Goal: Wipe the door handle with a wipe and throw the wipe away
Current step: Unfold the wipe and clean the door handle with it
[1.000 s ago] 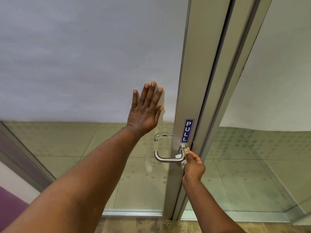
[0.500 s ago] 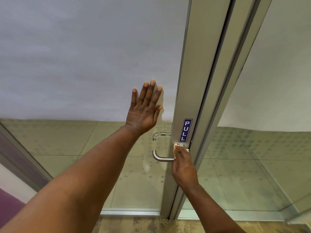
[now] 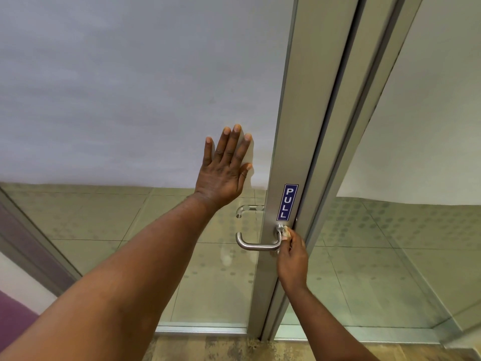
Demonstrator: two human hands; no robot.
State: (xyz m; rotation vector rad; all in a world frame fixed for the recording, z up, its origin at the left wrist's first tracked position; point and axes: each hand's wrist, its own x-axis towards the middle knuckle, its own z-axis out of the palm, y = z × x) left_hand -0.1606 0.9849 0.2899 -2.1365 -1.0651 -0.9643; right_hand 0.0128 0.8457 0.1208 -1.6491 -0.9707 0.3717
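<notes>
A brushed-metal lever door handle [image 3: 256, 246] sticks out leftward from the aluminium door stile [image 3: 299, 126], just under a blue PULL sticker [image 3: 287, 202]. My right hand [image 3: 292, 261] pinches a small crumpled white wipe [image 3: 285, 233] against the handle's round base at its right end. Most of the wipe is hidden under my fingers. My left hand [image 3: 225, 169] lies flat with fingers spread on the frosted glass of the door [image 3: 130, 87], up and left of the handle.
A second glass panel [image 3: 416, 152] stands to the right of the door gap. Through the clear lower glass I see a tiled floor and the inner handle [image 3: 247, 209]. A purple and white wall edge [image 3: 15, 303] is at lower left.
My right hand slid from the handle's bend up onto the base, then shifted right again with the wipe on the base. The left hand stays on the glass.
</notes>
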